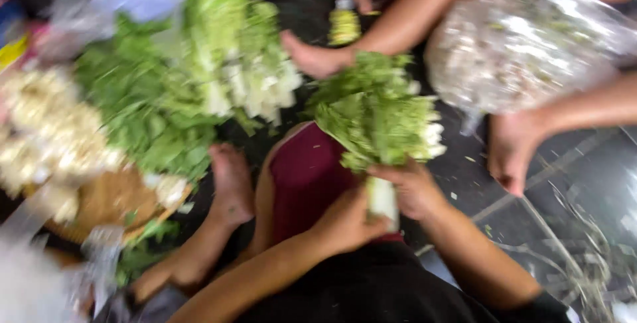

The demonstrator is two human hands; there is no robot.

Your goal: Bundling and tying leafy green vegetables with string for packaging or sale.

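Note:
A bunch of green leafy vegetables with white stems is held upright above my lap. My left hand grips the pale stem end from the left, and my right hand closes on the same stem from the right. Another person's hand touches the top of the bunch from behind. My knee in dark red cloth lies under the bunch, and my bare foot rests to its left. The picture is blurred by motion.
A large heap of leafy greens lies at the left beside pale flowers on a woven tray. Another person's hand is at the right below a filled clear plastic bag. Dark tiled floor at right.

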